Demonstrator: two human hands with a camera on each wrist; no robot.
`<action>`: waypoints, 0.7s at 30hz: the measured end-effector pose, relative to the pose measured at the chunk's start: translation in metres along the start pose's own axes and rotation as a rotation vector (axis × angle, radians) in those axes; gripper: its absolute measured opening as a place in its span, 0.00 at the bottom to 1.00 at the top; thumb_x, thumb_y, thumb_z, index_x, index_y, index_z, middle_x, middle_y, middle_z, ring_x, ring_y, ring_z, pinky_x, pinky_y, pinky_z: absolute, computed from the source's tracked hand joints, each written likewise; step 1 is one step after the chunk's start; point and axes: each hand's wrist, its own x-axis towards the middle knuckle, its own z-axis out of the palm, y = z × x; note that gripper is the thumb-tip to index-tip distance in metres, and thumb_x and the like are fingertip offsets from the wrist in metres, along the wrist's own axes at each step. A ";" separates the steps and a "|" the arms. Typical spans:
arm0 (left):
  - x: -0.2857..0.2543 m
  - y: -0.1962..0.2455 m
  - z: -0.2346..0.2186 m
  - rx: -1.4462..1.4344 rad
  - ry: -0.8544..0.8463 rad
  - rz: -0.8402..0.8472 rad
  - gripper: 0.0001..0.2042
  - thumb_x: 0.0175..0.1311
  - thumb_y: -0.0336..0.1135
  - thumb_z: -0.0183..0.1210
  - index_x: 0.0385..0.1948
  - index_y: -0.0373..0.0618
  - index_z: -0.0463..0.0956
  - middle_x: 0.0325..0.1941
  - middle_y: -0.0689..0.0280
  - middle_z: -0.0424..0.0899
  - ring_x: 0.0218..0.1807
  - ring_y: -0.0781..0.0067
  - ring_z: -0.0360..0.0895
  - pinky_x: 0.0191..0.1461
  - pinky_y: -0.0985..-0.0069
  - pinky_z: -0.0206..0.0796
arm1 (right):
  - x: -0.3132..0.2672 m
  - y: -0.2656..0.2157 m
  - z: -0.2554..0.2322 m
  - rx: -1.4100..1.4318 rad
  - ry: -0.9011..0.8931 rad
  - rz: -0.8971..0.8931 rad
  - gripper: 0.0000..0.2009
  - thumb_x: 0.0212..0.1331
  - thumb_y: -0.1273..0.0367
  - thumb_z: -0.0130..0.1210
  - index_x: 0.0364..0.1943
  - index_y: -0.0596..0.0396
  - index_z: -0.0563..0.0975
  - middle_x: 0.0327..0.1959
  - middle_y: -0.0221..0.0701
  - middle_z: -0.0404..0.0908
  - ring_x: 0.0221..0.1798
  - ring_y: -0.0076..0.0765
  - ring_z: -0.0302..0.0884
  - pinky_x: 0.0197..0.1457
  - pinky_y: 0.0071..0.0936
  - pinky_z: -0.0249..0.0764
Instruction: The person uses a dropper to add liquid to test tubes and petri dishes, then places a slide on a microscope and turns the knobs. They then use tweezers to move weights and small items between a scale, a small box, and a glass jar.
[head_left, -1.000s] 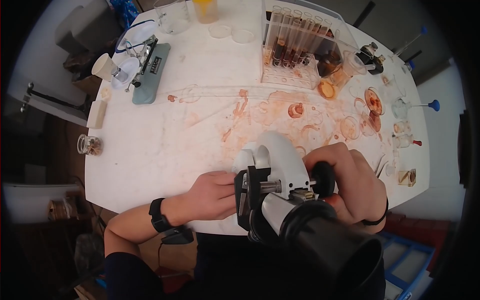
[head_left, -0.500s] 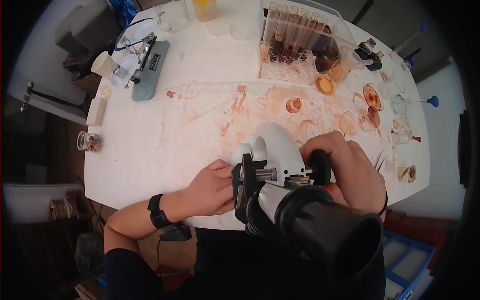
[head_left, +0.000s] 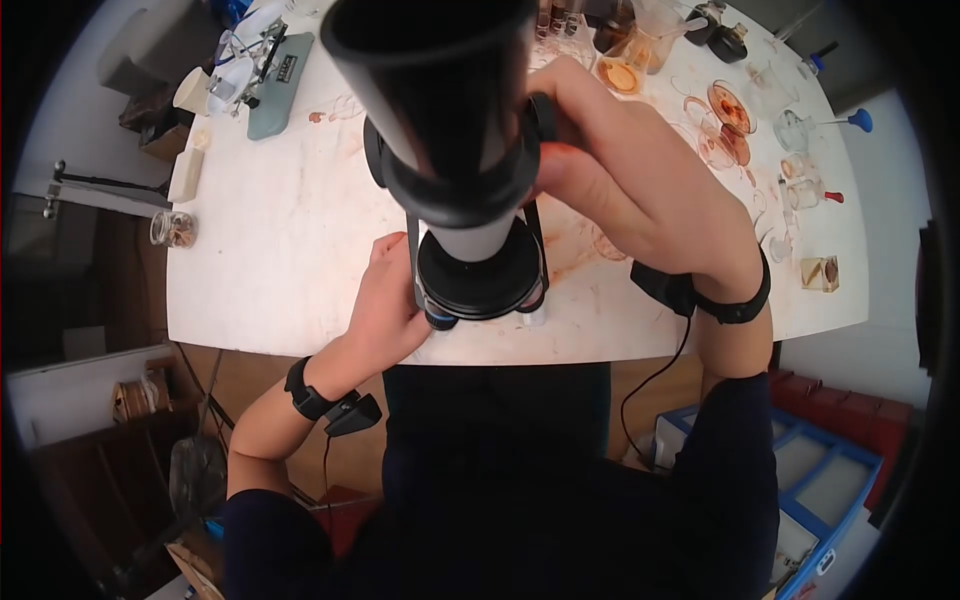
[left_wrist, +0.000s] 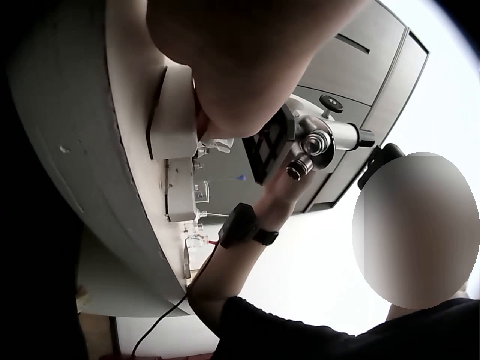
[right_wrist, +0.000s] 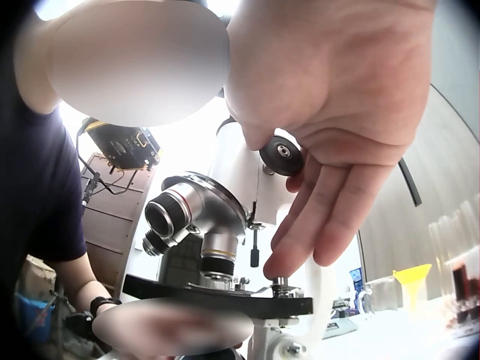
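Note:
A microscope fills the middle of the head view, its wide black eyepiece end (head_left: 430, 110) close to the camera. My right hand (head_left: 650, 185) grips the black focus knob (right_wrist: 283, 155) on the microscope's side with thumb and forefinger. In the right wrist view the other fingers (right_wrist: 330, 202) hang down, their tips over the black stage (right_wrist: 180, 295). Metal objective lenses (right_wrist: 218, 255) stand just above that stage. My left hand (head_left: 385, 310) is at the microscope's left side, low by the stage, with its fingertips partly hidden; what it holds I cannot tell.
A green balance (head_left: 280, 85) stands at the back left, with a white block (head_left: 186, 176) and a small jar (head_left: 175, 230) near the left edge. Stained glass dishes (head_left: 730, 106), dark bottles (head_left: 728, 42) and a blue-topped dropper (head_left: 860, 120) are on the right.
The head view has shifted over the eyepiece, so the microscope appears further left and higher, and its tube now points upward in view. The right hand stays at the knob, the left beside the stage.

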 end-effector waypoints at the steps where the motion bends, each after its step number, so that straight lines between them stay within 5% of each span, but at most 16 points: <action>1: -0.003 0.005 0.004 -0.050 0.073 -0.016 0.21 0.52 0.28 0.63 0.51 0.42 0.73 0.44 0.59 0.81 0.50 0.51 0.73 0.63 0.60 0.58 | -0.001 0.002 0.002 0.007 0.006 -0.010 0.18 0.74 0.59 0.48 0.54 0.61 0.69 0.35 0.35 0.81 0.41 0.32 0.84 0.46 0.26 0.76; 5: -0.016 0.008 0.019 -0.130 0.114 -0.276 0.25 0.52 0.28 0.64 0.55 0.39 0.71 0.55 0.54 0.77 0.60 0.46 0.68 0.65 0.59 0.61 | 0.002 0.007 0.002 0.008 0.016 -0.068 0.17 0.77 0.58 0.44 0.52 0.61 0.70 0.35 0.36 0.83 0.39 0.31 0.85 0.45 0.26 0.78; 6: -0.018 0.009 0.024 -0.178 0.144 -0.332 0.25 0.53 0.27 0.64 0.55 0.38 0.71 0.55 0.54 0.77 0.60 0.48 0.69 0.65 0.60 0.61 | 0.003 0.002 0.007 -0.019 0.128 -0.037 0.23 0.72 0.50 0.48 0.44 0.60 0.75 0.30 0.44 0.84 0.34 0.50 0.84 0.38 0.39 0.75; 7: -0.020 0.009 0.028 -0.226 0.175 -0.388 0.24 0.54 0.27 0.63 0.56 0.38 0.71 0.56 0.53 0.77 0.60 0.50 0.70 0.64 0.61 0.62 | 0.003 0.000 0.006 0.007 0.092 -0.001 0.21 0.73 0.53 0.48 0.45 0.61 0.73 0.31 0.44 0.84 0.34 0.49 0.84 0.38 0.38 0.76; 9: -0.022 0.003 0.039 -0.240 0.272 -0.351 0.23 0.57 0.26 0.62 0.57 0.37 0.70 0.55 0.54 0.78 0.58 0.54 0.72 0.63 0.64 0.63 | 0.007 -0.004 -0.001 0.056 0.021 0.067 0.16 0.74 0.60 0.48 0.47 0.63 0.69 0.34 0.44 0.84 0.35 0.47 0.84 0.39 0.34 0.77; 12: -0.018 0.004 0.047 -0.225 0.371 -0.300 0.21 0.62 0.26 0.58 0.58 0.37 0.70 0.52 0.57 0.80 0.54 0.61 0.75 0.61 0.68 0.64 | 0.001 -0.011 0.002 0.084 0.078 -0.055 0.17 0.75 0.57 0.45 0.47 0.61 0.66 0.32 0.50 0.82 0.36 0.57 0.82 0.38 0.41 0.75; 21: -0.003 0.030 0.057 -0.317 0.558 -0.302 0.19 0.68 0.28 0.56 0.60 0.37 0.70 0.54 0.60 0.82 0.53 0.74 0.76 0.59 0.75 0.66 | 0.006 0.003 0.004 0.117 0.032 -0.053 0.17 0.75 0.59 0.45 0.45 0.62 0.66 0.30 0.51 0.82 0.34 0.56 0.82 0.36 0.41 0.74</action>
